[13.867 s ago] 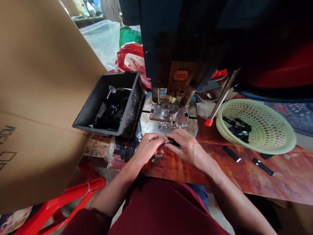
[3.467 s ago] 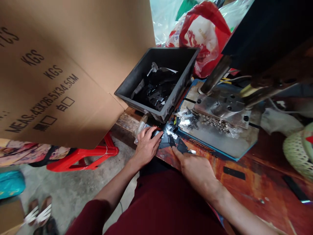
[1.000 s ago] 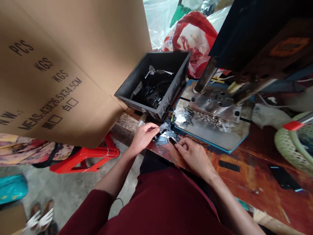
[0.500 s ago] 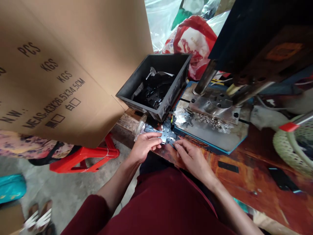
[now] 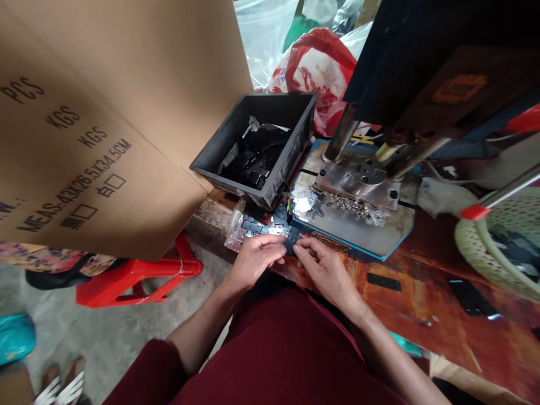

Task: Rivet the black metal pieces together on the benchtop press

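Small flat black metal pieces point(image 5: 270, 225) are lying in a loose heap at the near edge of the worn reddish wooden counter point(image 5: 422, 304), and both hands are meeting over them. The left hand point(image 5: 255, 259) is curling its fingers inward, thumb and forefinger pinching at the pieces on the heap's near side; whether this grip is actually closing on one piece is too small to tell. The right hand point(image 5: 324, 270) is lying just beside it, fingertips almost touching the left hand's, its grip pinching toward the same pieces, and again I cannot tell if anything is held.

Just beyond the left hand, a dark grey plastic bin point(image 5: 257, 154) is sitting with more black pieces inside. Beyond the right hand, a blue-edged steel press plate point(image 5: 358, 230) is carrying a scatter of small silvery rivets point(image 5: 358, 207) under the dark press machine point(image 5: 422, 67). Far to the right of the right hand, a pale green plastic basket point(image 5: 498, 253) is resting on the counter. A large brown cardboard box point(image 5: 93, 124) is standing well to the left of the left hand.
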Demonstrator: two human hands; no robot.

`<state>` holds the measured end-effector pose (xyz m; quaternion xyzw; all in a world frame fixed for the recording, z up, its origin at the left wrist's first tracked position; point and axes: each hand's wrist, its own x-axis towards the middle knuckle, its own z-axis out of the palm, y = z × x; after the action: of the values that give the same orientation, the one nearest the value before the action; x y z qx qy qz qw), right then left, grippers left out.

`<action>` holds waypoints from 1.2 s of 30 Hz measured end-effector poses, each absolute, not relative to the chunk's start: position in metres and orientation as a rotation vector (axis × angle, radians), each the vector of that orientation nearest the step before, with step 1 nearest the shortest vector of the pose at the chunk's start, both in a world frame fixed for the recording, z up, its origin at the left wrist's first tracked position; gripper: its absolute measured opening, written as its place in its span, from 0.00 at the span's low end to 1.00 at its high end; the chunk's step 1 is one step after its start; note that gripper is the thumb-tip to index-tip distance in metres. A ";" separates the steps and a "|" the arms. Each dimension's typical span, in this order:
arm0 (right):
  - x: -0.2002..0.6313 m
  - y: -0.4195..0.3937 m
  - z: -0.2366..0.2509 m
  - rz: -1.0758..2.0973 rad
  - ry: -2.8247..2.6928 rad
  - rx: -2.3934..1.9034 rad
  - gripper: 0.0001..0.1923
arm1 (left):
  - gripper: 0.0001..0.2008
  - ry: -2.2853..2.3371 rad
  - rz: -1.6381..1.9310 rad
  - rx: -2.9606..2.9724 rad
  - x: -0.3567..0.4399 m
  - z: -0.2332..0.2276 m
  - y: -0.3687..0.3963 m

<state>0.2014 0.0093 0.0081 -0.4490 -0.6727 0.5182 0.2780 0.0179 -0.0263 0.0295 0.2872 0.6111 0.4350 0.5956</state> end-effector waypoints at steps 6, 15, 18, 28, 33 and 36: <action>0.218 0.019 0.029 1.462 -1.724 -1.225 0.21 | 0.16 1.321 0.983 0.744 0.028 0.043 -0.015; 0.246 0.035 0.036 1.748 -1.733 -1.258 0.24 | 0.14 1.217 0.890 0.743 0.039 0.042 0.004; 0.247 0.033 0.036 1.686 -1.853 -1.285 0.23 | 0.15 1.231 0.856 0.744 0.043 0.039 0.005; 0.242 0.028 0.030 1.720 -1.894 -1.307 0.24 | 0.10 1.263 0.860 0.666 0.043 0.028 -0.004; 0.242 0.022 0.020 1.673 -1.823 -1.300 0.25 | 0.11 1.273 0.943 0.618 0.044 0.025 -0.008; 0.243 0.019 0.017 1.645 -1.801 -1.284 0.25 | 0.13 1.283 0.983 0.582 0.044 0.025 -0.009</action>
<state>0.2432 0.0186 0.0174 -0.4573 -0.6414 0.5856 0.1912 0.0444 -0.0086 0.0255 0.2565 0.5654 0.4334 0.6532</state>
